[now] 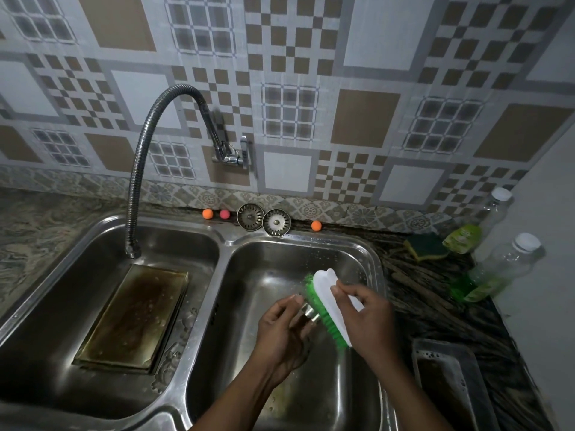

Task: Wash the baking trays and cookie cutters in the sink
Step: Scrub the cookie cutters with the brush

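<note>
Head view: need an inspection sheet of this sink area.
Surface: double sink set in a stone counter; right basin wet, flecked with suds.
Job's things: stained tray lying in the left basin; second tray on the counter at right; small metal piece, likely a cutter, against the brush bristles over the right basin.
Clutter: sponge, bottles, green pouch, strainers and balls along the back edge.
Hands: left hand pinches the metal piece; right hand grips the brush.
Cables: nothing seen.
Surroundings: tiled wall; hose tap over the left basin, no water seen running.
</note>
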`<move>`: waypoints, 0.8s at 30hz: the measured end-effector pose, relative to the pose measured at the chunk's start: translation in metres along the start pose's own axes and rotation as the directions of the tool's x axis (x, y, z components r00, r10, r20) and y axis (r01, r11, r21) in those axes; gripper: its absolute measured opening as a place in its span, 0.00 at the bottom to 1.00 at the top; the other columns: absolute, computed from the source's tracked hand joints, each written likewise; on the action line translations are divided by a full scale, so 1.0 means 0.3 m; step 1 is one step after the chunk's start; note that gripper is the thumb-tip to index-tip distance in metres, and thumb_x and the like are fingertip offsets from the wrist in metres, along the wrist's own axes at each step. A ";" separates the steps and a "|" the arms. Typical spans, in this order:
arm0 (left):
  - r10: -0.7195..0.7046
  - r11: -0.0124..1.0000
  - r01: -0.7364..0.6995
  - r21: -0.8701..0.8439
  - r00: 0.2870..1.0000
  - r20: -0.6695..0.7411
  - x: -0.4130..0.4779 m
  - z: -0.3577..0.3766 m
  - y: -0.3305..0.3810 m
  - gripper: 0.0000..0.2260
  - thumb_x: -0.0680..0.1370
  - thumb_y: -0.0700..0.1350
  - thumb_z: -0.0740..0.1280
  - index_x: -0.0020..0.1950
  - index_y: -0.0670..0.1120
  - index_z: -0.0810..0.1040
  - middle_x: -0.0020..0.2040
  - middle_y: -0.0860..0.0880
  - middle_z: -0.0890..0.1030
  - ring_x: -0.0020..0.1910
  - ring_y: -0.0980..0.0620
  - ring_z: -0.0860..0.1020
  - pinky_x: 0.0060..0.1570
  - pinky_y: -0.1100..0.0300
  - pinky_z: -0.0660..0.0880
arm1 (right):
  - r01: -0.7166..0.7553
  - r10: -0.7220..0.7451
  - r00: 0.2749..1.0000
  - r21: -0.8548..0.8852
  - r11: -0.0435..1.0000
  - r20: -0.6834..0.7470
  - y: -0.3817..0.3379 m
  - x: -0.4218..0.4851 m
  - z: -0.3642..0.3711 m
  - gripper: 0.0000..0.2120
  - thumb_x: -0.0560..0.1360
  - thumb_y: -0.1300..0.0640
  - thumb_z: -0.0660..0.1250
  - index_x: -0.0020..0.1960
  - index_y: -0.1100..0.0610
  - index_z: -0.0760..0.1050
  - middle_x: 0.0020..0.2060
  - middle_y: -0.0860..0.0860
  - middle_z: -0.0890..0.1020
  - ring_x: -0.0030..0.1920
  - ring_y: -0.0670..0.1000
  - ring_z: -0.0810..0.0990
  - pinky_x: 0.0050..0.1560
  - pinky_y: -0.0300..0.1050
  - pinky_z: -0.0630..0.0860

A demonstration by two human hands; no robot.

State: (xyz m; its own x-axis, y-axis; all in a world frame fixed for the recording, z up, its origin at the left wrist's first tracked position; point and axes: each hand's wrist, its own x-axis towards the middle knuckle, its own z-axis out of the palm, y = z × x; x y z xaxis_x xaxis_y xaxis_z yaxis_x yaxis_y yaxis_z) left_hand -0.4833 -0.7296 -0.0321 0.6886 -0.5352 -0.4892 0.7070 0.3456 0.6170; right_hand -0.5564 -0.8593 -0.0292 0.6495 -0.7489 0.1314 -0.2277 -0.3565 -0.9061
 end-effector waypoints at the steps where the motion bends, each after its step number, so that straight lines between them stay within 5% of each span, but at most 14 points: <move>1: -0.025 1.000 0.025 -0.010 0.999 0.037 0.004 -0.007 0.008 0.09 0.77 0.40 0.68 0.56 0.38 0.79 0.50 0.39 0.84 0.46 0.43 0.85 0.43 0.53 0.82 | 0.002 -0.002 0.999 0.009 1.000 0.035 -0.001 0.002 -0.005 0.02 0.73 0.54 0.74 0.45 0.48 0.84 0.41 0.36 0.83 0.47 0.31 0.78 0.44 0.23 0.69; 10: -0.008 0.999 0.011 -0.031 0.997 0.081 0.043 -0.040 0.009 0.12 0.77 0.38 0.65 0.59 0.36 0.80 0.59 0.36 0.81 0.55 0.41 0.82 0.59 0.46 0.78 | 0.066 -0.063 0.997 -0.085 0.994 0.043 0.028 -0.026 0.011 0.04 0.72 0.52 0.74 0.47 0.48 0.84 0.42 0.34 0.82 0.48 0.32 0.79 0.46 0.25 0.72; 18: -0.006 0.995 -0.005 0.101 0.994 0.106 0.039 -0.065 0.012 0.09 0.77 0.37 0.66 0.55 0.39 0.83 0.56 0.38 0.83 0.54 0.43 0.82 0.58 0.47 0.77 | -0.003 0.002 1.000 -0.085 0.996 -0.010 0.044 -0.025 0.002 0.04 0.73 0.52 0.73 0.47 0.50 0.84 0.44 0.37 0.83 0.40 0.28 0.77 0.39 0.22 0.70; 24: -0.061 0.998 0.055 0.044 0.988 0.144 0.040 -0.069 0.028 0.12 0.79 0.38 0.65 0.61 0.36 0.78 0.59 0.38 0.81 0.58 0.40 0.80 0.61 0.43 0.77 | -0.039 0.038 0.999 -0.033 0.999 -0.035 0.043 -0.014 0.000 0.04 0.73 0.52 0.73 0.48 0.49 0.84 0.43 0.35 0.82 0.46 0.28 0.77 0.42 0.22 0.70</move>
State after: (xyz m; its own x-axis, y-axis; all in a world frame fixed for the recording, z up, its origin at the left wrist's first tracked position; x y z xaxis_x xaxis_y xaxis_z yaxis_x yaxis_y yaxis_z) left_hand -0.4658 -0.7172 -0.0455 0.6137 -0.6610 -0.4317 0.7361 0.2815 0.6155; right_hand -0.5618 -0.8606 -0.0413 0.6147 -0.7810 0.1108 -0.2770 -0.3452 -0.8967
